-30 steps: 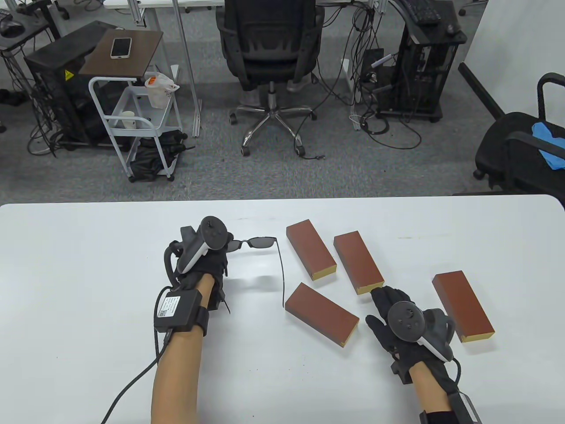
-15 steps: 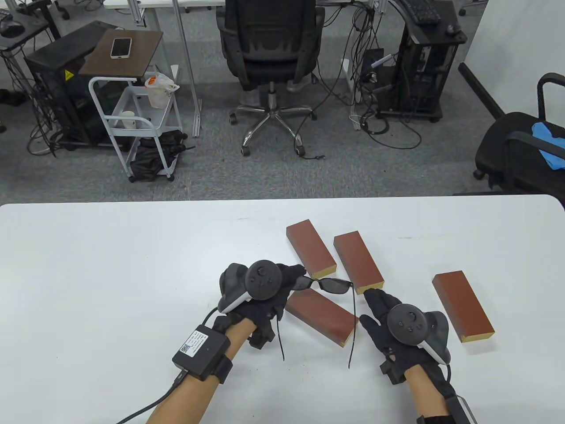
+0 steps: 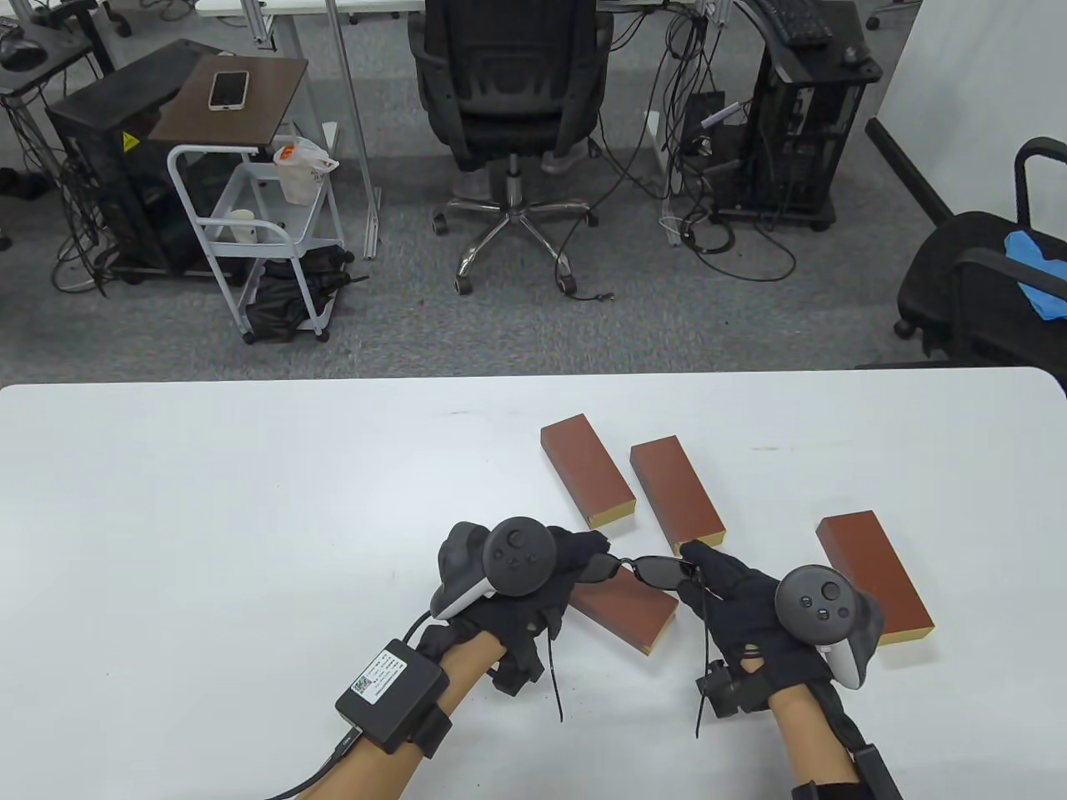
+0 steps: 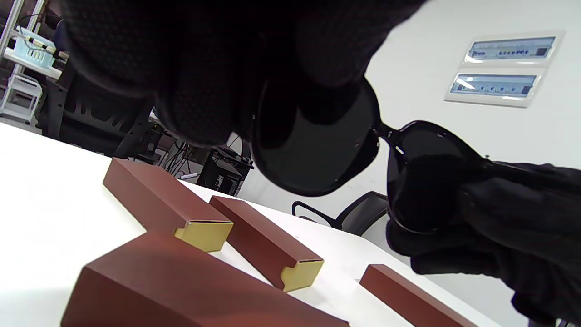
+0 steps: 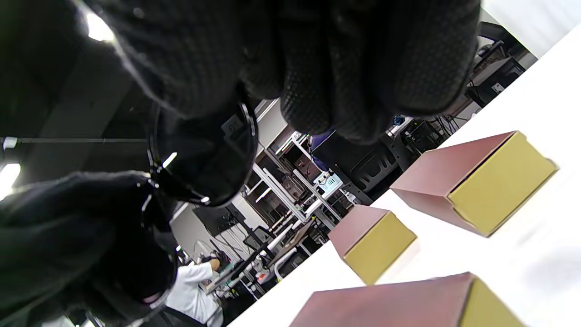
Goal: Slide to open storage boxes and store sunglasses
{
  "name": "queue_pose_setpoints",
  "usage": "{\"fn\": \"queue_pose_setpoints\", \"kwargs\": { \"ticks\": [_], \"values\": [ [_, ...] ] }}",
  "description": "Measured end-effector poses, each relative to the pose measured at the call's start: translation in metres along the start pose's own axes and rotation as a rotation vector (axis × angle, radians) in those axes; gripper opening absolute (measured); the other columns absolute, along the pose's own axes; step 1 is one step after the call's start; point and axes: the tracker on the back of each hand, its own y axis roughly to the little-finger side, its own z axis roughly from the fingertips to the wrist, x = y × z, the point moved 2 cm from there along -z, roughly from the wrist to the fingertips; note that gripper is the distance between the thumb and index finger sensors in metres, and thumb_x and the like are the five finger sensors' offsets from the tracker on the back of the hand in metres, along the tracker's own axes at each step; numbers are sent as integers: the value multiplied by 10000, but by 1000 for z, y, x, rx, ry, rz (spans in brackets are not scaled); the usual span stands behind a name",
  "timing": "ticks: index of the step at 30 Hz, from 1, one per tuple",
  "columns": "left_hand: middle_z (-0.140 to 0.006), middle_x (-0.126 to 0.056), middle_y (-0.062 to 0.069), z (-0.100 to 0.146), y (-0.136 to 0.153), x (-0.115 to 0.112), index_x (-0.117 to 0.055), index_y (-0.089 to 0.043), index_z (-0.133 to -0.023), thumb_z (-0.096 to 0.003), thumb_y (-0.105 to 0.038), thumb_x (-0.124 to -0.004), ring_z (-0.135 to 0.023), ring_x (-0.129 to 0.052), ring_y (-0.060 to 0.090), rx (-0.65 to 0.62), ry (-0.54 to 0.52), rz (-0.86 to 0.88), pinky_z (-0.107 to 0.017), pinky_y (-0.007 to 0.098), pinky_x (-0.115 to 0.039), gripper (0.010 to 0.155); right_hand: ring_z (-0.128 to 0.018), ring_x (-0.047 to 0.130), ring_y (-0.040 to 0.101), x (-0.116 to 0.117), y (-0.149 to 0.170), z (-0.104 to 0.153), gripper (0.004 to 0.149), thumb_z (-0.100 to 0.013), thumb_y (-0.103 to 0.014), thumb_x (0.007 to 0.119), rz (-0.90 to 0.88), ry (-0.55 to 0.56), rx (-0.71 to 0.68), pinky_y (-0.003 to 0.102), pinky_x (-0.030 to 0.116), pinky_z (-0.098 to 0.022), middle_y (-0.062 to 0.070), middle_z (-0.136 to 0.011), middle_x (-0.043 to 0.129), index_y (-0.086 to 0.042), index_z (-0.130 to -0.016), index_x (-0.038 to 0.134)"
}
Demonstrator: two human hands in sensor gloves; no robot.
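Black sunglasses (image 3: pixel 654 570) hang in the air between both hands, above the nearest storage box (image 3: pixel 633 615). My left hand (image 3: pixel 593 557) pinches the left lens (image 4: pixel 317 150). At the other end, my right hand (image 3: pixel 697 577) pinches the right lens (image 5: pixel 204 154). Both temples are unfolded and point back toward me, one (image 3: pixel 554 675) under the left hand, one (image 3: pixel 703 667) along the right palm. Several red-brown sliding boxes with gold ends lie shut on the white table (image 3: pixel 250 517): one (image 3: pixel 588 469), another (image 3: pixel 677 496), and one (image 3: pixel 875 575) at the right.
The boxes cluster at the table's centre right; the nearest box lies diagonally under the hands. Beyond the far table edge stand an office chair (image 3: pixel 513 100), a small cart (image 3: pixel 250 217) and computer towers on the floor.
The left hand carried the sunglasses from the table's middle to the right and toward me, over the nearest box. The right hand rose from the table and took hold of the right lens.
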Motion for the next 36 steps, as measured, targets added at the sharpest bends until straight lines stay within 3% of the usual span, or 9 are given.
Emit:
{"fn": "queue_pose_setpoints", "kwargs": {
  "ticks": [8,13,16,23,30,36],
  "values": [
    [-809,-970,2,4,4,2,-877,-363,-904,-469,-351,-759,-675,-980,289,67,61,163,-495,517,-804,450,-522,1081,262,-4,1,2,406,-307,-342,908,-169,70,69,376,945,-364,55,-646,1048,-244,-701,883],
    [-843,-950,27,12,24,-3,-838,-322,-939,-483,-425,-731,-702,-961,319,204,91,575,-486,514,-798,479,-407,1129,214,-9,0,6,382,-286,-380,937,-172,167,166,335,980,-274,25,-534,1103,-242,-641,923],
    [-937,-877,76,20,33,-12,-735,-305,-1023,-492,-517,-681,-778,-902,365,234,89,868,-514,527,-774,574,-359,1139,203,-9,1,8,395,-270,-386,953,-221,206,245,332,984,-241,30,-482,1116,-220,-628,932],
    [-1085,-678,117,30,35,-27,-550,-297,-1108,-478,-613,-535,-876,-810,368,186,59,1151,-575,539,-733,705,-274,1153,196,-5,1,15,417,-290,-369,954,-271,227,373,335,992,-176,55,-398,1119,-133,-631,913],
    [-1077,-670,126,35,32,-39,-534,-296,-1109,-484,-603,-515,-867,-809,364,231,11,1178,-569,526,-737,697,-245,1155,185,0,7,22,480,-301,-363,953,-351,217,494,334,994,-158,37,-374,1118,-93,-685,851],
    [-1030,-721,119,38,33,-47,-607,-291,-1071,-491,-593,-526,-796,-856,339,292,-5,1206,-518,492,-766,659,-239,1144,163,2,12,22,543,-311,-375,939,-372,190,485,321,984,-163,8,-364,1102,-143,-771,767]
  ]
}}
